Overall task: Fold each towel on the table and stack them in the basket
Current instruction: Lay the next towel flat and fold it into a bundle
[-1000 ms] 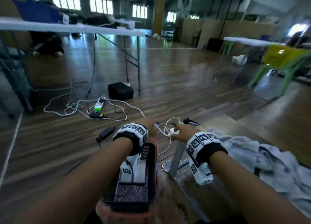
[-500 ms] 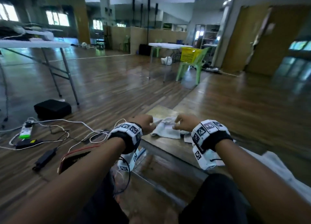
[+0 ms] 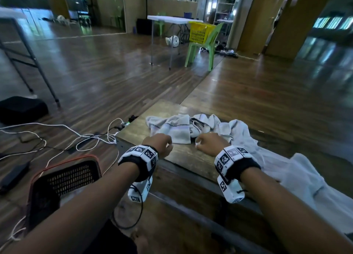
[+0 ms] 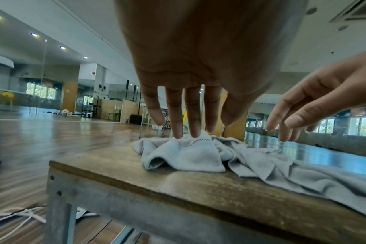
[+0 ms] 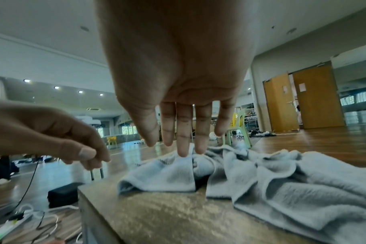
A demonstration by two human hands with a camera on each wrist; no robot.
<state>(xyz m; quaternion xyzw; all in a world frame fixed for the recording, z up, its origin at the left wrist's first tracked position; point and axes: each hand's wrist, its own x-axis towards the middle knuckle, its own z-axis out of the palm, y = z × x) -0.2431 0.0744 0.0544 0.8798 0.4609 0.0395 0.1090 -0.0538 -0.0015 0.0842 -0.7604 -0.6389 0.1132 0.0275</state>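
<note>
Left hand [image 3: 159, 142] and right hand [image 3: 211, 142], fingers relaxed and holding nothing, hover over a wooden desk [image 3: 183, 156] just short of crumpled grey towels [image 3: 172, 128].

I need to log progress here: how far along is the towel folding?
Nothing looks done: the towels lie crumpled on the table, none folded. Nothing is in hand; left hand and right hand hover open. The basket shows no towels. All folding and stacking remains.
</note>
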